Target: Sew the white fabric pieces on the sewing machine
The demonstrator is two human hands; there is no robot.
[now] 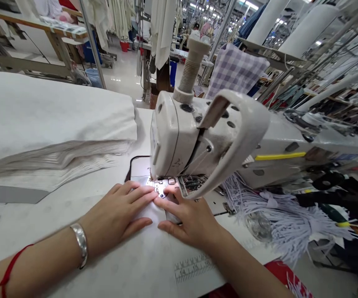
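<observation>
My left hand (117,217) and my right hand (188,219) lie flat, fingertips almost meeting, on a thin white cloth piece (146,217). The cloth sits on the white sewing table (142,265), just in front of the lit needle plate (158,185) of a white industrial sewing machine (210,136). My fingertips hide part of the presser foot area, and the needle is not clear. A silver bangle (81,244) and a red cord (11,265) circle my left wrist.
A thick folded stack of white fabric (51,111) lies at the left. A bundle of pale lilac strips (278,215) lies right of the machine. A printed ruler scale (194,268) marks the table's front. Racks, hanging garments and other workstations stand beyond.
</observation>
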